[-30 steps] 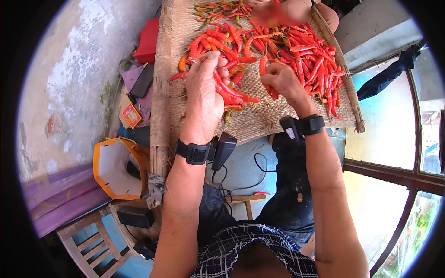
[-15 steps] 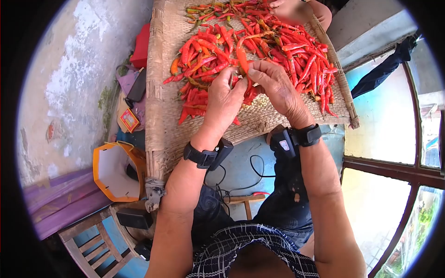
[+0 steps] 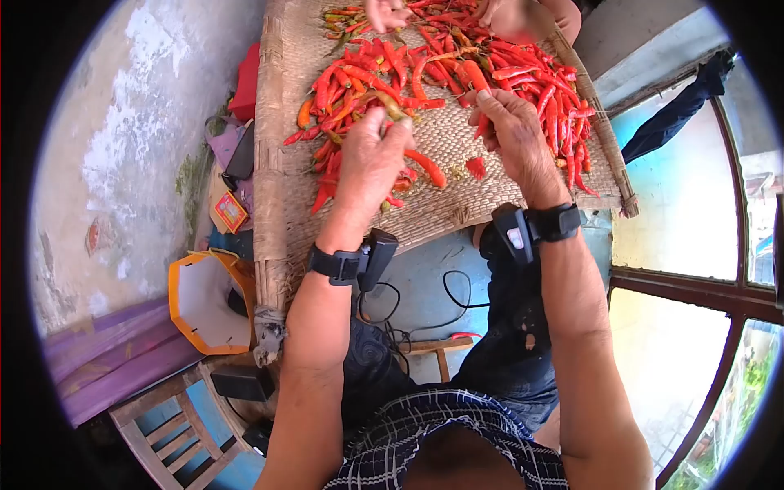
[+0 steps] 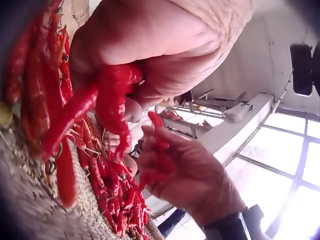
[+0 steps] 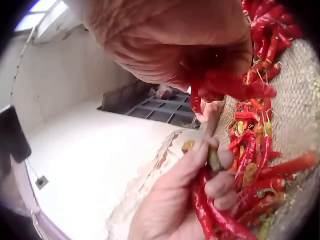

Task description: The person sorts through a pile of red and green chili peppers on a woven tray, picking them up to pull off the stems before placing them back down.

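Note:
My left hand [image 3: 376, 155] is over the left part of the woven mat, gripping red chili peppers [image 5: 202, 210] in its curled fingers. At its fingertips a greenish-yellow chili [image 3: 387, 104] shows in the head view. My right hand [image 3: 516, 135] is at the edge of the right-hand heap and holds red chilies [image 5: 235, 87]; one sticks up past its fingers. Between the hands a short red chili piece [image 3: 475, 167] shows against the mat. A loose pile of red and orange chilies [image 3: 331, 90] lies beyond my left hand.
The woven mat [image 3: 273, 163] has a thick rolled left edge. A large heap of red chilies [image 3: 563, 106] covers its right side. Another person's hand [image 3: 388, 12] reaches in at the far edge. A yellow-edged box [image 3: 208, 302] stands left, and cables [image 3: 408, 331] lie on the floor.
Half a second ago my hands met over the middle with a chili between them. Since then the left has moved left, the right moved right. Another person's hand has come in at the top.

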A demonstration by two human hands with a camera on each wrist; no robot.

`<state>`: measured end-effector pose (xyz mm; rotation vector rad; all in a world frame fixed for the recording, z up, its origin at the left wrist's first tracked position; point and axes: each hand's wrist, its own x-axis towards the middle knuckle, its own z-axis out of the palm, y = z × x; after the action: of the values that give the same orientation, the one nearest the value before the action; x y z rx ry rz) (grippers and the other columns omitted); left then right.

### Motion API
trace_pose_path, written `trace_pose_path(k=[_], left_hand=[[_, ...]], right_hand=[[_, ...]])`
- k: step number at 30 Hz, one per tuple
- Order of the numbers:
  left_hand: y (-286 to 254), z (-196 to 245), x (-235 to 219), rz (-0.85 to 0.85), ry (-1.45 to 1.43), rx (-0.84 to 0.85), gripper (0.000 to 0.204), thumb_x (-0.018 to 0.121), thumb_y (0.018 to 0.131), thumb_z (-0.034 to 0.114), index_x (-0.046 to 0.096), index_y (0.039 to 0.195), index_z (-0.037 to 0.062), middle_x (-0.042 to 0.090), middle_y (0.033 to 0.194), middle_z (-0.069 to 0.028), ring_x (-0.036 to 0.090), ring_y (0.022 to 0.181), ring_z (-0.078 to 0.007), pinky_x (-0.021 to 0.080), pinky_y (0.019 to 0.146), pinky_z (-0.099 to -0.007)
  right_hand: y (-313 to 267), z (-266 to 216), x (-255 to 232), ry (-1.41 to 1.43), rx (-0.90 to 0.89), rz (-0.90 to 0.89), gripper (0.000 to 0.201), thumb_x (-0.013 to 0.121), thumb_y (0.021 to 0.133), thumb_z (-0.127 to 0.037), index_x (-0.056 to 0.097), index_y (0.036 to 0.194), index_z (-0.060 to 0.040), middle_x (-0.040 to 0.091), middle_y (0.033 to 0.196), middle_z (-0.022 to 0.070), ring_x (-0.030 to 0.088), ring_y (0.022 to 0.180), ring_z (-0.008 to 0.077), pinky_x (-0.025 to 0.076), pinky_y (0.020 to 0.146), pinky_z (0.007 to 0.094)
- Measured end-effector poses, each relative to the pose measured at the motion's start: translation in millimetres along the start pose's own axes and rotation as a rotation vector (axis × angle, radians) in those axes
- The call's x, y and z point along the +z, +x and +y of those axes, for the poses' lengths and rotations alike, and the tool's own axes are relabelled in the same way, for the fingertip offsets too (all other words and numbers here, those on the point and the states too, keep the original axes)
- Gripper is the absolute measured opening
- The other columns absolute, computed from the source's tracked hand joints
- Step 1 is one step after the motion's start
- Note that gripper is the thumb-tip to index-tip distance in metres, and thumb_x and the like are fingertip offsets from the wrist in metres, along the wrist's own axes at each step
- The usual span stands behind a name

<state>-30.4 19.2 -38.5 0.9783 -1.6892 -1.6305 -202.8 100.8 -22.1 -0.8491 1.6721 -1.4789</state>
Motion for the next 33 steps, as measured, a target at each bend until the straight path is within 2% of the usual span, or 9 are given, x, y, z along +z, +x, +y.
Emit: trace_pose_path(k=[5,7,11,17,23,25,27,28,33], left_hand=[[1.2,8.5,-10.7,0.036,-0.005,0.0,0.021,0.058,0.089,0.025,0.055,0.089,0.005,0.059,0.071,-0.0011,0.041,0.049,-0.0015,0.035,0.045,-0.0172],[0.4,8.3,-10.8,-0.018,0.014,0.043,0.02,0.058,0.088,0.024,0.056,0.091,0.0044,0.059,0.071,-0.0007,0.042,0.052,-0.0022,0.037,0.048,-0.0184],[2.2,-3.5,-8.7,-0.117,0.054,0.134,0.021,0.059,0.087,0.022,0.058,0.091,0.0012,0.057,0.07,0.0004,0.045,0.055,-0.0042,0.039,0.052,-0.0214],[-8.4,16.9,-8.8,-0.363,0.619,0.009,0.024,0.06,0.085,0.02,0.06,0.09,-0.003,0.058,0.077,-0.0025,0.051,0.068,-0.0065,0.041,0.057,-0.0258],[-6.5,10.4,-11.5,-0.03,-0.061,-0.004,0.023,0.058,0.089,0.021,0.058,0.098,0.0006,0.06,0.081,-0.0051,0.045,0.058,-0.0039,0.038,0.051,-0.0193],[-2.3,7.8,-13.1,0.01,-0.194,0.012,0.022,0.057,0.09,0.021,0.057,0.101,0.0021,0.06,0.08,-0.005,0.043,0.056,-0.0035,0.037,0.05,-0.0174],[1.2,6.6,-17.2,0.087,-0.426,0.033,0.02,0.057,0.09,0.02,0.057,0.1,0.0027,0.059,0.079,-0.0045,0.044,0.057,-0.0045,0.038,0.05,-0.0183],[2.5,6.1,-18.6,0.105,-0.474,0.039,0.018,0.057,0.09,0.019,0.057,0.099,0.0038,0.058,0.078,-0.0041,0.045,0.057,-0.0053,0.038,0.05,-0.0184],[4.5,9.3,-18.8,0.177,-0.558,0.081,0.015,0.059,0.088,0.017,0.057,0.093,0.0028,0.058,0.074,-0.0036,0.046,0.054,-0.0049,0.038,0.049,-0.0185]], right_hand=[[37.9,22.1,-21.5,0.445,-0.1,0.098,0.031,0.053,0.091,-0.027,0.061,0.095,0.0024,0.063,0.073,0.0073,0.05,0.055,0.0096,0.04,0.05,0.0224],[42.9,26.9,-27.0,0.714,0.092,0.217,0.033,0.053,0.091,-0.03,0.061,0.094,0.0022,0.064,0.078,0.0093,0.052,0.057,0.0108,0.042,0.052,0.0225],[10.1,16.9,5.6,0.091,0.021,-0.158,0.035,0.058,0.089,-0.033,0.063,0.089,0.0019,0.061,0.069,0.005,0.053,0.062,0.0081,0.041,0.05,0.0219],[0.3,10.8,20.7,-0.167,-0.073,-0.411,0.023,0.064,0.086,-0.023,0.065,0.079,-0.0012,0.058,0.063,0.0007,0.048,0.058,0.0047,0.037,0.049,0.0212],[28.6,15.4,-23.1,0.576,-0.045,0.132,0.02,0.058,0.089,-0.025,0.063,0.09,-0.005,0.062,0.077,0.0047,0.054,0.059,0.0088,0.046,0.057,0.0242],[23.7,19.7,-35.5,0.514,-0.037,0.134,0.027,0.06,0.087,-0.027,0.064,0.093,-0.0003,0.066,0.082,0.0106,0.056,0.061,0.0119,0.046,0.057,0.0248],[18.8,29.9,-33.9,-0.559,-0.273,-0.141,0.034,0.065,0.083,-0.029,0.063,0.099,0.0005,0.065,0.084,0.0116,0.059,0.066,0.0177,0.049,0.063,0.0291],[14.3,26.6,-36.1,-0.827,-0.102,-0.362,0.041,0.069,0.077,-0.031,0.062,0.105,-0.0023,0.065,0.087,0.0137,0.062,0.074,0.0234,0.049,0.07,0.0327],[3.5,43.5,-23.1,-0.954,-0.229,-0.464,0.027,0.068,0.072,-0.019,0.064,0.094,-0.0054,0.063,0.083,0.0138,0.061,0.076,0.028,0.048,0.069,0.036]])
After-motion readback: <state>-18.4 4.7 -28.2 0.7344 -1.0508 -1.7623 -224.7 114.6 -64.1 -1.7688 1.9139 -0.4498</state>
